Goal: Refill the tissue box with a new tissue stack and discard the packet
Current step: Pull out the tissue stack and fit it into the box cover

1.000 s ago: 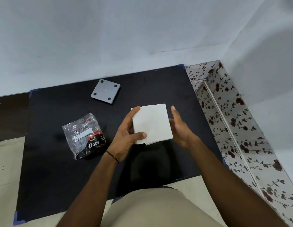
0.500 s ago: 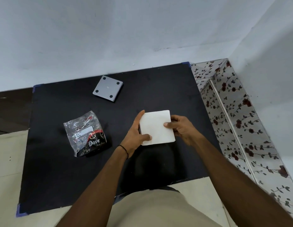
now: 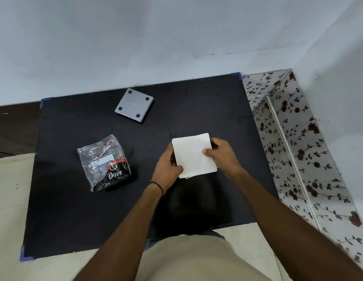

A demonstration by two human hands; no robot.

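A white tissue stack point(image 3: 191, 155) is held between both hands over the right half of the black table point(image 3: 75, 209). My left hand point(image 3: 166, 168) grips its left edge, thumb on the near left corner. My right hand point(image 3: 224, 156) holds the right edge, thumb pressed on top. A crumpled plastic packet point(image 3: 106, 163) printed "Dove", clear above and black below, lies to the left on the table. A grey square piece with four black round feet point(image 3: 134, 105), possibly the tissue box's base, lies upside down near the table's far edge.
A white wall rises behind the table. A floral-patterned panel point(image 3: 298, 159) runs along the table's right side. Pale floor point(image 3: 10, 189) shows to the left and in front.
The stack has sunk lower toward the table. My right thumb has come over onto its top, and my left thumb has slid to the near corner.
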